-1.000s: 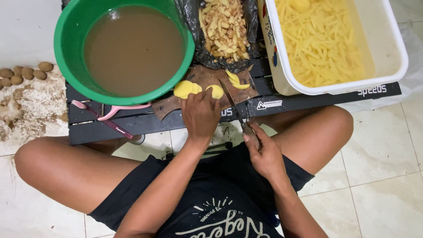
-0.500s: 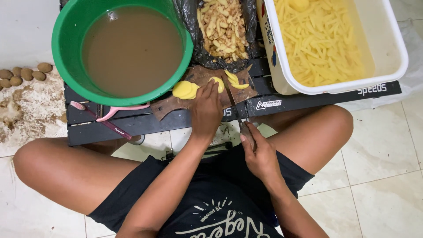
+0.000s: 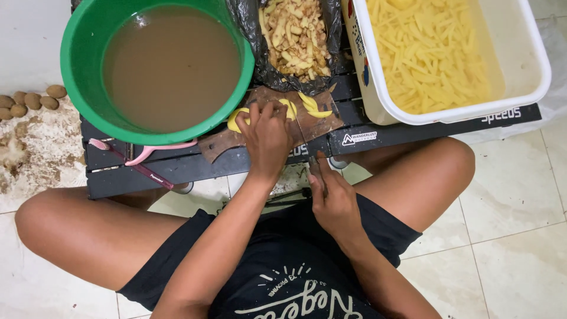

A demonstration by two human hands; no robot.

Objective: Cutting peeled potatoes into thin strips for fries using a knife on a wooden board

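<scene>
I see left hand (image 3: 267, 139) pressing potato slices (image 3: 237, 118) on wooden cutting board (image 3: 221, 142), at 6 o'clock from green basin (image 3: 80, 77). Right hand (image 3: 333, 204) clenched around knife (image 3: 313, 168), blade mostly hidden.

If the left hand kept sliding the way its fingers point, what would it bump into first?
Probably the black bag of potato peels: the left hand rests on potato slices on the cutting board, fingers pointing toward it.
</scene>
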